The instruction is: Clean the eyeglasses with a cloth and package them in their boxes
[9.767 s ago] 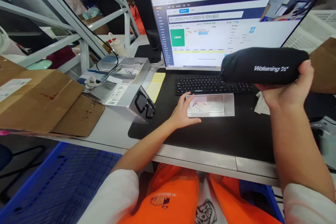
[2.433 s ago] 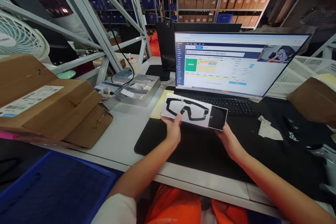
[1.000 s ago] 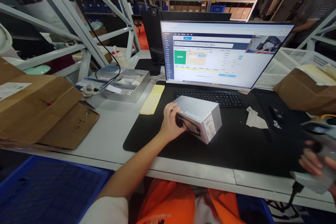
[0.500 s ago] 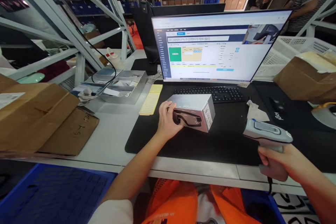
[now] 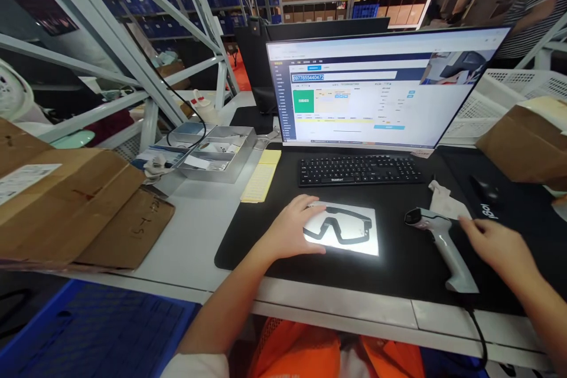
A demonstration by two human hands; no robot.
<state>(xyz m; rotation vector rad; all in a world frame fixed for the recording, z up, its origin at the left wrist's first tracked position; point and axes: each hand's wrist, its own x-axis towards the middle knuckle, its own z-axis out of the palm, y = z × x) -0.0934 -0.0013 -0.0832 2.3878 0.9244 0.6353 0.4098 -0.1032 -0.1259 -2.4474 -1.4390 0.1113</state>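
On the black desk mat lies a box (image 5: 354, 239) printed with dark-framed goggles, its lit white face turned up. My left hand (image 5: 292, 230) grips its left end, thumb at the near edge and fingers over the far edge. A grey handheld barcode scanner (image 5: 449, 245) rests on its side on the mat to the right. My right hand (image 5: 500, 245) is just right of the scanner, apart from its handle, with fingers stretched out. Its fingertips reach the edge of a crumpled white tissue (image 5: 445, 202); whether they touch it I cannot tell.
Behind the mat stand a black keyboard (image 5: 358, 169) and a lit monitor (image 5: 345, 94). A yellow notepad (image 5: 262, 177), a grey parts tray (image 5: 221, 156) and cardboard boxes (image 5: 80, 207) are at left. A mouse (image 5: 484, 189) and a brown package (image 5: 522, 142) are at right.
The box has been turned and laid flat, lower on the mat. My right hand has let go of the scanner, which now lies down. A number now fills the screen's entry field.
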